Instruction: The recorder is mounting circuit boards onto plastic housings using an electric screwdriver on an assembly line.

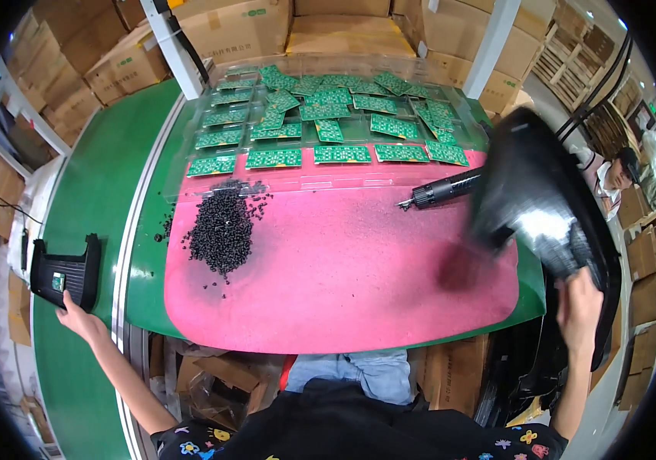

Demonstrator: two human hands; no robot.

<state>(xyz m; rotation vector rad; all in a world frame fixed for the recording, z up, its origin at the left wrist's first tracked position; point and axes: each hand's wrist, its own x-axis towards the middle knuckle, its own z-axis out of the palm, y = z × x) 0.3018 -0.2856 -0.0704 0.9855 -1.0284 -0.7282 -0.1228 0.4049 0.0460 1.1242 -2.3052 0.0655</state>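
Note:
At far left, my left hand point(81, 320) pinches the near edge of a black plastic housing point(81, 270) on the green belt. A small green circuit board point(59, 281) sits inside that housing. Raised on the right, a large glossy black plastic shell point(524, 180), smeared by motion, is gripped at its lower edge by my right hand point(580, 310). Behind it, partly covered, a black electric screwdriver point(447, 189) lies with its bit pointing left. A heap of small black screws point(222, 230) rests on the pink mat point(343, 284).
Clear plastic trays point(297, 182) holding many green circuit boards point(342, 154) span the back of the table. A green conveyor belt point(86, 199) runs along the left. Cardboard boxes point(243, 31) stand behind. More black shells point(512, 368) are low at right. Another person point(608, 176) is at far right.

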